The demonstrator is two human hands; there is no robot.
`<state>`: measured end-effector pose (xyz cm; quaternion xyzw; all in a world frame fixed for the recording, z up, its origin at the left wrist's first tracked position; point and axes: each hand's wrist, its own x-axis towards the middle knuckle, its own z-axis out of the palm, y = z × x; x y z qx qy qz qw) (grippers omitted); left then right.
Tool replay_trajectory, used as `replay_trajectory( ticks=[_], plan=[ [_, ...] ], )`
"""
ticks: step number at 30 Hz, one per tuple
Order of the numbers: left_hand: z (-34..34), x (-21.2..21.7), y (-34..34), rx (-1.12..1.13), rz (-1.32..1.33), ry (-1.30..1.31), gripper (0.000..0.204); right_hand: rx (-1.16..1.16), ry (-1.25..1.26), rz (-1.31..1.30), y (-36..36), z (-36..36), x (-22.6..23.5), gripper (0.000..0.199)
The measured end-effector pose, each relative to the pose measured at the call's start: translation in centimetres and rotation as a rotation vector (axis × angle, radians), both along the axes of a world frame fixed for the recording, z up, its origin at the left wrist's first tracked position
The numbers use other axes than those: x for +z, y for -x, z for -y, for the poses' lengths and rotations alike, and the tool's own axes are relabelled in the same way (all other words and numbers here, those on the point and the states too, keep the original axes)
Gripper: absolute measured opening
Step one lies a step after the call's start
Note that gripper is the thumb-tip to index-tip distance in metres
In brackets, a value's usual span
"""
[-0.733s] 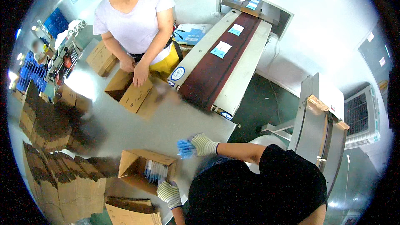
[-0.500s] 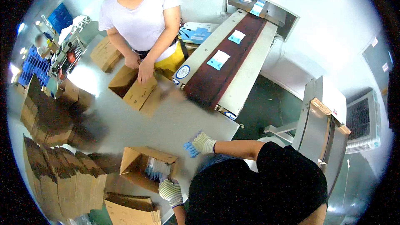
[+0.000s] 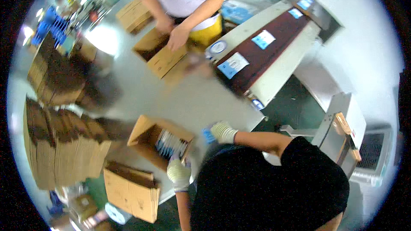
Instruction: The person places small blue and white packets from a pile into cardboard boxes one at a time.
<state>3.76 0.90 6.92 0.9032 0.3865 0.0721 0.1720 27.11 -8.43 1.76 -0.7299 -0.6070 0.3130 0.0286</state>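
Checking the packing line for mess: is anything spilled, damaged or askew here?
Nothing stands out. The open box sits flat on the table with packets upright inside; the left hand is at its rim, the right hand holds a blue packet.

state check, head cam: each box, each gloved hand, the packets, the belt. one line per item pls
Open brown cardboard box: flaps up, part filled with upright blue-and-white packets.
Left hand in white knit glove: gripping that box's near edge.
Right hand in white knit glove: closed on small blue packet, beside the box.
Second open cardboard box: co-worker's hands on it.
Flat folded cartons: stacked.
Dark conveyor belt: carrying flat packets; motion unclear.
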Motion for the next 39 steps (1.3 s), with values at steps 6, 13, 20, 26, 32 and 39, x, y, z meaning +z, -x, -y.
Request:
replay_trajectory(
  ticks=[6,13,20,26,32,39],
  plan=[
    [-4.2,2.3,0.3,0.123,0.59,0.319,0.031,-0.122,0.018,-0.15,-1.6,-0.7,-3.3,0.054],
    [-10.1,-0.4,-2.9,0.063,0.034,-0.052,0.03,-0.103,-0.443,-0.157,-1.0,-7.8,9.2,0.069],
    [-15.8,-10.3,-5.1,-0.293,-0.998,-0.003,0.047,0.153,-0.533,-0.253,6.9,-17.4,11.5,0.032],
    [-14.0,-11.0,-5.1,-0.482,-0.871,0.108,0.052,0.151,-0.478,0.252,10.6,-23.5,-0.5,0.022],
    [-11.3,-7.6,-2.4,-0.404,-0.691,0.235,0.054,0.435,-0.404,0.262,11.3,-21.7,-1.8,0.036],
    [-8.6,0.7,1.2,-0.175,-0.31,-0.275,0.036,0.571,-0.368,-0.132,7.4,-8.7,6.6,0.019]
  ],
)
